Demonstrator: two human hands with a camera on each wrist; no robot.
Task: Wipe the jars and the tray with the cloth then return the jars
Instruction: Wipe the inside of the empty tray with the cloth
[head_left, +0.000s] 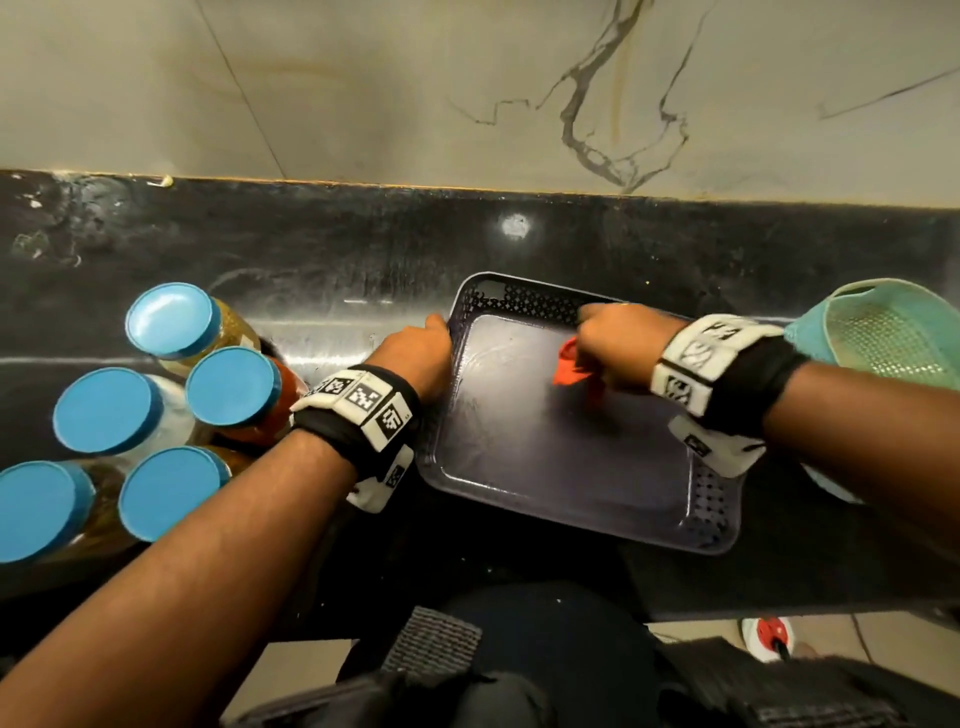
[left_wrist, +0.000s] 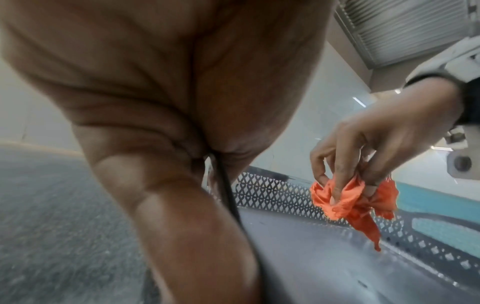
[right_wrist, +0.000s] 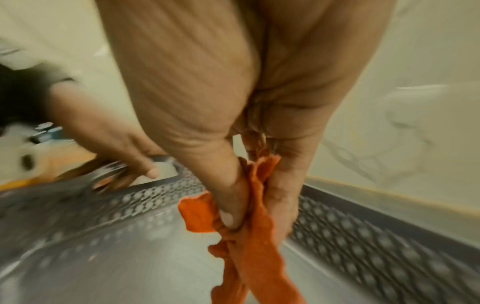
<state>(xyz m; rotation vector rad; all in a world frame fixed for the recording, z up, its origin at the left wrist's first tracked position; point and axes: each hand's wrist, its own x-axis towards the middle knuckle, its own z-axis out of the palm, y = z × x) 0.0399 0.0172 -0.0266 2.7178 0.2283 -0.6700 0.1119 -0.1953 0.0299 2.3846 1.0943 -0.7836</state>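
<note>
Over on the left of the dark stone counter (head_left: 337, 249) stand five clear jars with blue lids (head_left: 169, 319), bunched close together and well clear of the tray, so they are waiting their turn to go back. Their contents show only as glimpses of yellow, red and pale stuff under the lids, and the nearest one at the corner is cut off by the edge of the head view.

Next comes the left hand (head_left: 415, 353), which grips the left rim of the grey plastic tray with perforated walls (head_left: 571, 467), thumb inside and fingers curled under at the cut-out handle, steadying it. The tray sits flat on the counter with nothing in it but the cloth's dangling end.

To the right, the right hand (head_left: 618, 338) pinches a small crumpled orange cloth (head_left: 571, 371) between thumb and fingers, over the far part of the tray floor. From the left wrist view the cloth hangs with its tail just above or barely grazing the floor; I can't say which.

By my reckoning the tray wipe is in hand. The next move wants the cloth bunched and pressed down flat, then swept across the floor and along the walls while the left hand holds firm.

A pale green mesh basket (head_left: 883, 338) sits at the far right, partly out of frame. The right wrist view is badly blurred.
</note>
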